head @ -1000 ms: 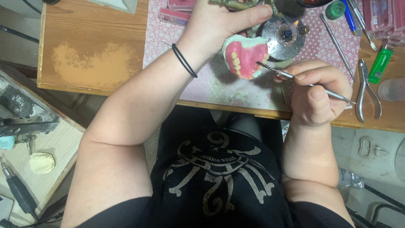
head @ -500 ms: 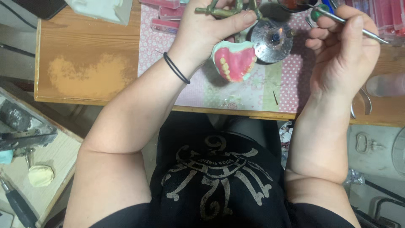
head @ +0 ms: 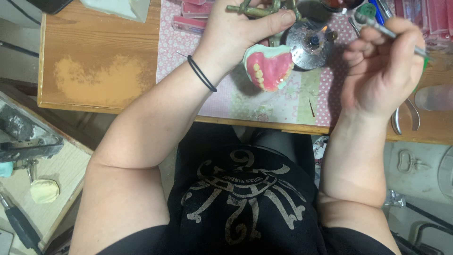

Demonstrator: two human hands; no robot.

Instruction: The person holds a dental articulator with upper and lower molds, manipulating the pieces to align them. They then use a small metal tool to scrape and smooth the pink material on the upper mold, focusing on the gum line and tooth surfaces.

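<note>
left hand (head: 236, 33) grips the denture model (head: 269, 68) over the pink mat (head: 217, 101) at the counter's near edge, fingers clamped on it, teeth side up. right hand (head: 382, 66) pinches a thin metal tool (head: 391, 34), tip near the small burner (head: 311, 40). judgement: warm only the tip, keep the model steady and clear of the flame.

I wore a black short-sleeved cotton T-shirt (head: 245, 208) with a faded pale-grey print across the chest, a swirling, tribal-looking emblem with curled arms and a band of small lettering through its middle. The sleeves ended high, so both my forearms were bare. Around my left wrist sat a thin black elastic hair band (head: 202, 73), doubled into two strands. My hands carried no rings or gloves.
</note>
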